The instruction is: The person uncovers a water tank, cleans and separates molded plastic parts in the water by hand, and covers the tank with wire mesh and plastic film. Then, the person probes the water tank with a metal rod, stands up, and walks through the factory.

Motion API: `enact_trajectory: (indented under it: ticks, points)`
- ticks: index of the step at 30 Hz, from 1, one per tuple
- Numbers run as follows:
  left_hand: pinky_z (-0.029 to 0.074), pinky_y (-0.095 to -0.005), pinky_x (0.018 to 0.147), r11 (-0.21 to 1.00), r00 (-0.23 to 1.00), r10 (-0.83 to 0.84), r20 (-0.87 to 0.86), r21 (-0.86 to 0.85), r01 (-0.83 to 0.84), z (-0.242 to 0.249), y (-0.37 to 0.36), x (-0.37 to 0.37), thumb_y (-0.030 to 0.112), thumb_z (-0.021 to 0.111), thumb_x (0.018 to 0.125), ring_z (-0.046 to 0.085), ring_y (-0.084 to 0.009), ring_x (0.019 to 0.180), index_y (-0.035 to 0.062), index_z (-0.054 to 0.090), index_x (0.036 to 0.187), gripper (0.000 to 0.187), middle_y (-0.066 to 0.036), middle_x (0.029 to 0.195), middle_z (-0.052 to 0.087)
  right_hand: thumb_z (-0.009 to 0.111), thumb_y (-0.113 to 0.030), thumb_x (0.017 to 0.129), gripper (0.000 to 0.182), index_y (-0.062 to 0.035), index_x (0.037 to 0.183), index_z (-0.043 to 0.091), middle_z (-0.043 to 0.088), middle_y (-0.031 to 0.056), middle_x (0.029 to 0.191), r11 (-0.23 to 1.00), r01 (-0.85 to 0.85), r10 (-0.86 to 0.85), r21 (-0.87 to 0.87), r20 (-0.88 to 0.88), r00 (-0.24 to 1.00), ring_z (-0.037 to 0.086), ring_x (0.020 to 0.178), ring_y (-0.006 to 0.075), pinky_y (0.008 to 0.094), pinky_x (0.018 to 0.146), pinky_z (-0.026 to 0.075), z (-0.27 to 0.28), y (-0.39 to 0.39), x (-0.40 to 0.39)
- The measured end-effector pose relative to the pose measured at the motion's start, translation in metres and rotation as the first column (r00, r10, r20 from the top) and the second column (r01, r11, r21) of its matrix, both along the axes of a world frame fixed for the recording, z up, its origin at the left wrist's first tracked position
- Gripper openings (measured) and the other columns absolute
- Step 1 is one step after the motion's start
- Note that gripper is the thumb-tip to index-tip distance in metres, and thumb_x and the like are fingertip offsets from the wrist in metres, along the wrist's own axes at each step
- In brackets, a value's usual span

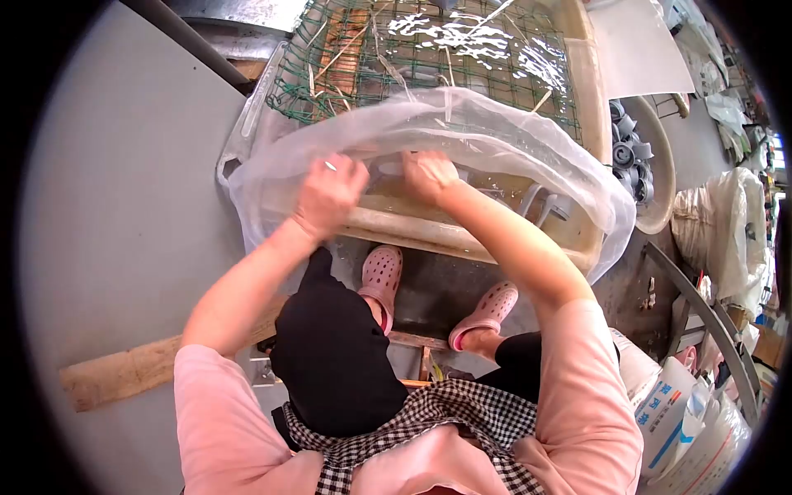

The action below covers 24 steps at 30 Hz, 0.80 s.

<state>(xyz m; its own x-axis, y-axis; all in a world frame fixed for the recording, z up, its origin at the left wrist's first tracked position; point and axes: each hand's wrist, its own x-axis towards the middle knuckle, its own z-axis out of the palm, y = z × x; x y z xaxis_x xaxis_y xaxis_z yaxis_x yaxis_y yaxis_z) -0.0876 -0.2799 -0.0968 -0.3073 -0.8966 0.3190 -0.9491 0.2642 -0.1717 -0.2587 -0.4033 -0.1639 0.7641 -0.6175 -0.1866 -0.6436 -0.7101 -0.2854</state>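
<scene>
A sheer white net cloth point(462, 111) is draped over the near part of a water-filled tub point(396, 223). My left hand point(332, 194), a little blurred and with a ring on one finger, is closed at the cloth; what it pinches is too blurred to make out. My right hand point(429, 175) is closed near the cloth's inner edge, its fingertips bent out of sight. Green wire mesh point(495, 78) with straw on it lies in the water beyond the cloth. A grey plastic piece point(554, 205) is in the tub at the right.
A round basin point(660, 165) of grey plastic parts stands right of the tub. Printed sacks point(672, 412) lie at the lower right, near a curved metal bar point(701, 309). A wooden plank point(124, 375) lies at the lower left. A metal pipe point(190, 41) slants at the upper left.
</scene>
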Motion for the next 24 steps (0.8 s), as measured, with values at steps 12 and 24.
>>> enact_trajectory:
  ticks: [12, 24]
  points:
    - [0.037, -0.0410, 0.098, 0.338, 0.590, 0.807, 0.012, 0.810, -0.479, -0.093, -0.074, -0.025, 0.052, 0.062, 0.077, 0.049, -0.0337, 0.117, 0.0016, 0.044, 0.129, 0.075, -0.018, 0.130, 0.049, 0.047, -0.013, 0.080, 0.021, -0.0039, 0.097, 0.053, 0.063, 0.0210, 0.072, 1.000, 0.003, -0.002, -0.010, 0.089, 0.996, 0.063, 0.070, 0.0389, 0.0476, 0.063, 0.049, 0.038, -0.006, -0.007]
    - [0.050, -0.0367, 0.047, 0.252, 0.458, 0.875, -0.156, 0.955, -0.155, -0.071, -0.086, 0.003, 0.016, 0.051, 0.078, 0.063, -0.0235, 0.059, -0.0033, 0.062, 0.091, 0.026, -0.013, 0.079, 0.063, 0.055, -0.009, 0.074, 0.025, -0.0063, 0.099, 0.055, 0.062, 0.0182, 0.090, 0.994, -0.080, 0.078, 0.069, 0.032, 0.996, 0.061, 0.085, 0.0359, 0.0456, 0.072, 0.048, 0.048, -0.019, -0.082]
